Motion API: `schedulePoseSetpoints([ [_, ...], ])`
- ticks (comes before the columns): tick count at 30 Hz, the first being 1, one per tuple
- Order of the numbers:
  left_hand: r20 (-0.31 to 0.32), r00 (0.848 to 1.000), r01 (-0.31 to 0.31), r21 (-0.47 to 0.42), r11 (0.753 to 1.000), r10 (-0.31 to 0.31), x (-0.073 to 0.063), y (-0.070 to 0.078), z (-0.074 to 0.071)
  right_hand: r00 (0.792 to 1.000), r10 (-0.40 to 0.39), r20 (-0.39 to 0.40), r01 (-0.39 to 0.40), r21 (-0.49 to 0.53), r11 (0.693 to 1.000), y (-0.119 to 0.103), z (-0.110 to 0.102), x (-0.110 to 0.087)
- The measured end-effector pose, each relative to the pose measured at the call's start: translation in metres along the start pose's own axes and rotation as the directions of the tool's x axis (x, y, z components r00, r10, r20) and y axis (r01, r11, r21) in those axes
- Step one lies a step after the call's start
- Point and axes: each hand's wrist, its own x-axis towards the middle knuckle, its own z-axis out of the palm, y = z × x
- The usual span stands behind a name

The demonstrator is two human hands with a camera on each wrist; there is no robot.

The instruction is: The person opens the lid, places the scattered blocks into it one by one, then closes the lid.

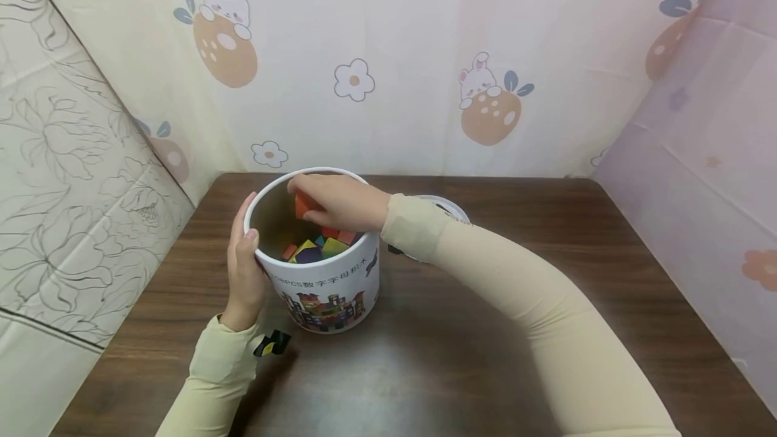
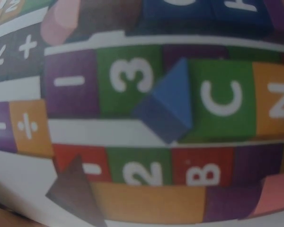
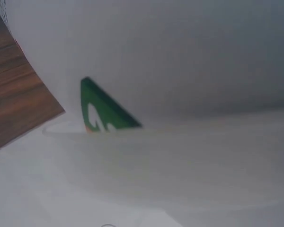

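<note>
"Red block (image 1: 302, 206): where do I have it?"
"Pinched in your right hand (image 1: 341, 201), inside the bucket (image 1: 324, 292), eleven o'clock of centre."
"And my left hand (image 1: 245, 272)?"
"Gripping the bucket's edge at nine o'clock; I'd brace there against tipping."

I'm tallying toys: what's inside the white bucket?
Colorful toy blocks, and an orange-red block in the right hand. The hand and bucket wall cover part; anything under the top blocks is hidden.
</note>
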Motion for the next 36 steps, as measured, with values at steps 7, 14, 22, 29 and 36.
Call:
schedulePoseSetpoints([
  [7,0.001,1.000,0.027,0.009,1.000,-0.027,-0.002,0.001,-0.001,1.000,0.000,-0.011,0.001,0.037,0.999,0.000,0.002,0.000],
  [14,-0.003,1.000,0.017,0.010,1.000,-0.017,-0.002,0.000,0.000,1.000,0.010,-0.022,-0.008,0.069,0.998,0.001,0.002,0.000],
  [22,-0.002,1.000,0.016,-0.021,1.000,-0.017,-0.004,0.000,0.001,0.999,0.024,-0.031,-0.021,0.090,0.996,0.002,0.002,0.000],
  [29,-0.003,1.000,0.016,-0.002,1.000,-0.016,-0.003,0.000,0.000,0.997,0.035,-0.076,-0.024,0.133,0.991,0.001,0.000,-0.004],
  [36,0.005,1.000,-0.005,-0.005,1.000,0.005,-0.002,0.000,-0.001,0.970,-0.017,-0.241,0.056,0.158,0.986,0.001,-0.002,-0.024],
])
